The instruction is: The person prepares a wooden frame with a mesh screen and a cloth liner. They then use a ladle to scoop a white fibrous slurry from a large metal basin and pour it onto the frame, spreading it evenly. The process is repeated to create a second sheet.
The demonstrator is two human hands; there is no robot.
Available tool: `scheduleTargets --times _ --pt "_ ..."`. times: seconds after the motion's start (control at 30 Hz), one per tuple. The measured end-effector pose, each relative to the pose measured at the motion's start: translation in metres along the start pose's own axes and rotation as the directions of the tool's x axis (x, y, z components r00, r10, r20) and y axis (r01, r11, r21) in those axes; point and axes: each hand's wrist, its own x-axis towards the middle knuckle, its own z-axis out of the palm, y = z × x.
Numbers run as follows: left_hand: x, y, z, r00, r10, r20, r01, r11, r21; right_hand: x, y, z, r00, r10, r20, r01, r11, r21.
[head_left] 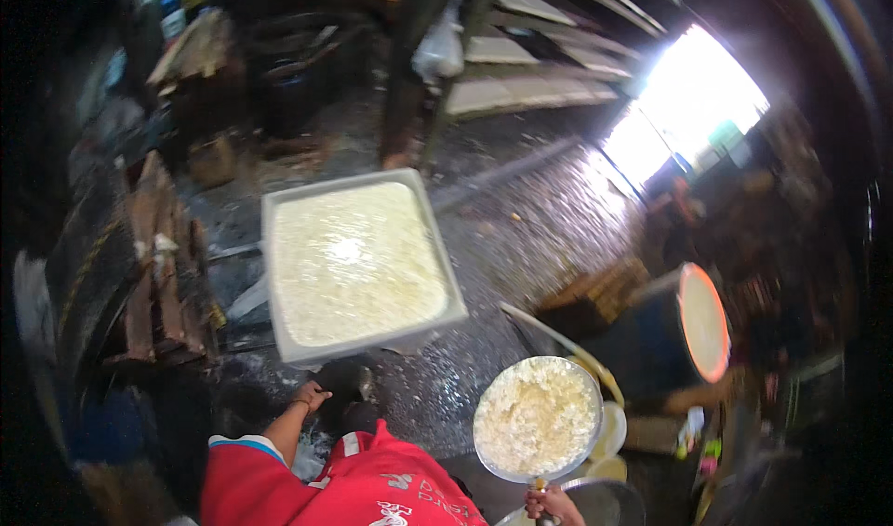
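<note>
My right hand (555, 506) is closed around the handle of a round metal pan (479, 454) at the lower right. Inside the pan lies a heap of pale, lumpy, crumbly stuff (538, 414). My left hand (314, 396) hangs low in front of me with its fingers curled, close to a dark rounded thing (344, 382); whether it holds anything is hidden. Ahead stands a large whitish square tub (444, 275), filled nearly to the rim with a creamy, glossy, pale liquid (358, 256).
Pale bowls (610, 430) and a wide metal vessel (609, 503) sit beside the pan. Further right, a dark barrel (651, 331) with an orange rim leans near a pale hose (558, 337). Wooden boards (153, 256) stand at the left. The floor (521, 219) looks wet.
</note>
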Motion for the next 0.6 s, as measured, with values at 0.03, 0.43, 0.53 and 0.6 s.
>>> scheduleTargets --times 0.03,0.43,0.53,0.6 --pt "0.005 -0.018 -0.023 0.997 -0.071 -0.007 0.070 0.995 -0.066 0.026 -0.026 0.032 0.993 0.016 0.113 -0.018 1.000 0.014" --pt "0.042 -0.076 -0.022 0.905 -0.186 -0.384 -0.058 0.837 -0.543 0.346 -0.144 0.364 0.842 0.032 0.538 0.053 0.988 -0.142" --pt "0.034 -0.061 -0.028 0.869 -0.301 -0.393 0.040 0.834 -0.551 0.372 -0.165 0.410 0.834 0.189 0.518 -0.115 0.978 -0.172" --pt "0.023 -0.032 -0.049 0.859 -0.331 -0.389 0.156 0.895 -0.417 0.392 -0.165 0.423 0.785 0.243 0.570 -0.177 0.970 -0.169"
